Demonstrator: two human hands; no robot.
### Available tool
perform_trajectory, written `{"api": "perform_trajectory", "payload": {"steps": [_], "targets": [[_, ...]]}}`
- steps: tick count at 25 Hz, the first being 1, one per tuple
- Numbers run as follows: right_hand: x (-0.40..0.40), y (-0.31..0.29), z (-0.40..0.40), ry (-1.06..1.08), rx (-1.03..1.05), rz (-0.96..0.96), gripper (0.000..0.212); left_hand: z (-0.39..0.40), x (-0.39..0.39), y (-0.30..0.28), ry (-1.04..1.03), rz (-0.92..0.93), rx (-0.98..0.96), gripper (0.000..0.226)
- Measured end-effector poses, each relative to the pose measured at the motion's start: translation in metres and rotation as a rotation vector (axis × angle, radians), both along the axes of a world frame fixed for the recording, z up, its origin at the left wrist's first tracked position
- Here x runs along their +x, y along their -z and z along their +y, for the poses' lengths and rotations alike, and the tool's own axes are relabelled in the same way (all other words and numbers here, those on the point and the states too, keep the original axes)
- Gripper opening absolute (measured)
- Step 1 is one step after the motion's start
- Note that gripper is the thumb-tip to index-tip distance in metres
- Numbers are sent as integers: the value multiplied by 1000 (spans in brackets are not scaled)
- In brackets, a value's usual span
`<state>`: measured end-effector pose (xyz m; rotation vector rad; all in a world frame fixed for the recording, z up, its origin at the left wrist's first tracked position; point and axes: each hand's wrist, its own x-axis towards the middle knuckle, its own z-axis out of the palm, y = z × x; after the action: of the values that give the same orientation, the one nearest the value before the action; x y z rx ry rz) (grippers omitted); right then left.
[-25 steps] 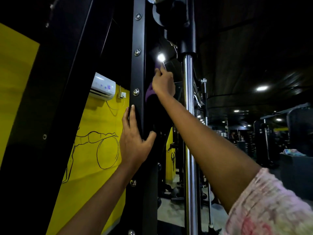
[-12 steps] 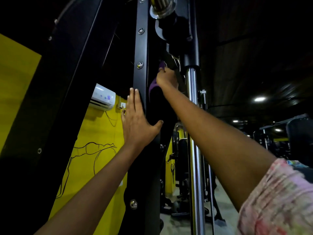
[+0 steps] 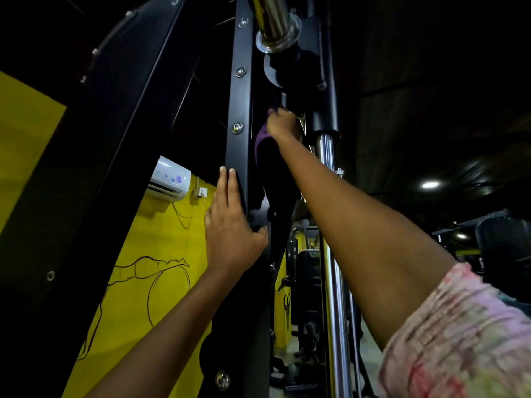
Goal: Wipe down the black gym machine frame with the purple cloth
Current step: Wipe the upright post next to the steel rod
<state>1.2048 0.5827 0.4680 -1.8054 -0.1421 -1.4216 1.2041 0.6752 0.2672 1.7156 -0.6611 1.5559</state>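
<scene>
- Black frame [image 3: 240, 104] rising near vertical through mid-picture, long axis bottom to top, leaning slightly right toward the top; silver bolts spaced up its face.
- Purple cloth [image 3: 263, 139] pressed high against the inner side of the frame, just right of the bolted face, hanging lengthwise down the upright; lower end lost in shadow.
- Right hand [image 3: 280, 123] reaching overhead, fingers curled round the top of the cloth, clenched on it, arm stretched full length; patterned pink sleeve [image 3: 459, 334] at bottom right.
- Left hand [image 3: 230, 222] lower down, flat on the frame's left edge, fingers straight and pointing up, thumb hooked round to the right side; nothing grasped.
- Chrome rod [image 3: 330, 225] standing just right of the frame, topped by a black sleeve; chrome bar end [image 3: 273, 21] jutting out above.
- Yellow wall [image 3: 138, 239] behind at left, carrying a black line drawing; no readable writing there.
- White air conditioner [image 3: 169, 178] mounted on the wall, small socket beside it.
- Dim gym hall at right with ceiling lights [image 3: 430, 184] and dark machines, too dark to tell apart.
- Wide black diagonal beam [image 3: 86, 168] crossing the left side, partly covering the wall.
</scene>
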Motion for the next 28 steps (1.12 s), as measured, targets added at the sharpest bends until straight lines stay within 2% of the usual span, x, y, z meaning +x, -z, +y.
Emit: {"api": "perform_trajectory", "payload": {"steps": [2,3,6,8,11,14,16,19,23,26,28], "targets": [[-4,-2,5,23,5,-3,36,1,0,0,25,-10,-8,106],[-7,5,9,17,-36,-63,39,0,-2,0,37,-11,-12,104],[-17,48,24,50,-310,-416,42,0,-8,1,36,16,-5,101],[-21,69,26,203,-511,-569,41,0,-13,0,11,97,2,105],[-32,56,22,462,-669,-421,42,1,-21,0,4,273,-44,110],[-43,25,29,657,-713,-261,43,0,-28,0,46,396,-122,106],[-45,17,36,669,-683,-245,44,0,-31,-1,51,425,-137,97],[-39,42,36,635,-661,-313,43,-1,-31,-1,51,423,-158,84],[-31,89,17,582,-825,-495,39,-2,-29,1,107,412,-189,77],[-42,64,16,638,-907,-420,34,-3,-29,2,138,410,-220,75],[-46,39,27,693,-824,-320,36,-2,-29,1,160,415,-221,76]]}}
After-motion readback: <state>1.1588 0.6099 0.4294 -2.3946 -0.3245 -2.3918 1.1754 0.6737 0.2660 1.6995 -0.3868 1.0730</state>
